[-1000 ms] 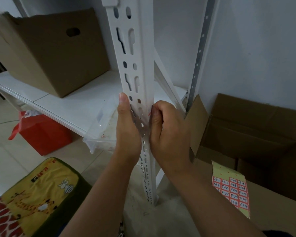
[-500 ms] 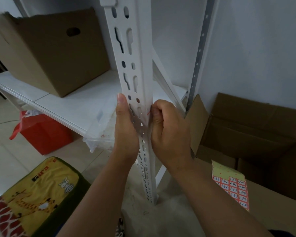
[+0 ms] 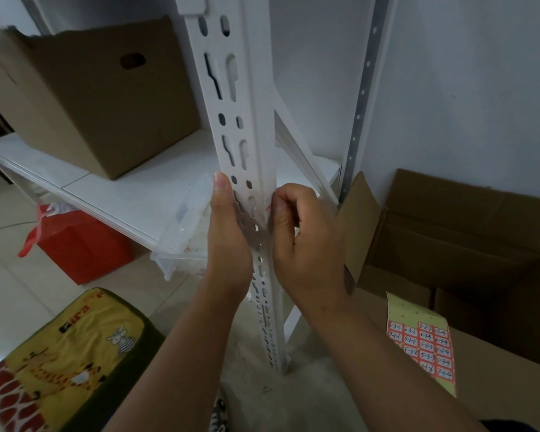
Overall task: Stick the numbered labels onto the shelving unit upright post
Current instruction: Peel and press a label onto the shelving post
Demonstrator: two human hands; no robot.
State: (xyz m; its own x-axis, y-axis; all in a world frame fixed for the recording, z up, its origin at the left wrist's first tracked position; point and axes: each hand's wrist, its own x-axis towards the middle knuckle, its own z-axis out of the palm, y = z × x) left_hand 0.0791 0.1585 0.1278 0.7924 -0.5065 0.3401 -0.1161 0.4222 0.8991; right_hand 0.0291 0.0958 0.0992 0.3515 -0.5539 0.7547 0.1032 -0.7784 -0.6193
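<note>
A white slotted upright post [image 3: 256, 104] of the shelving unit runs down the middle of the view. My left hand [image 3: 228, 232] lies flat against the post's left face, thumb pointing up. My right hand [image 3: 306, 238] is curled against the post's right edge, its thumb pressing a small label with a red edge [image 3: 268, 207] onto the post; most of the label is hidden. A yellow-green sheet of red numbered labels [image 3: 420, 341] lies on a closed cardboard box at the lower right.
A large cardboard box [image 3: 97, 98] stands on the white shelf [image 3: 131, 198]. An open cardboard box [image 3: 468, 238] sits at the right by the wall. A red bag [image 3: 81, 247] is under the shelf. A yellow giraffe-print cushion [image 3: 63, 366] lies lower left.
Both hands stay on the post at almost the same spot; the right thumb has shifted only slightly on the label. The view has moved a little.
</note>
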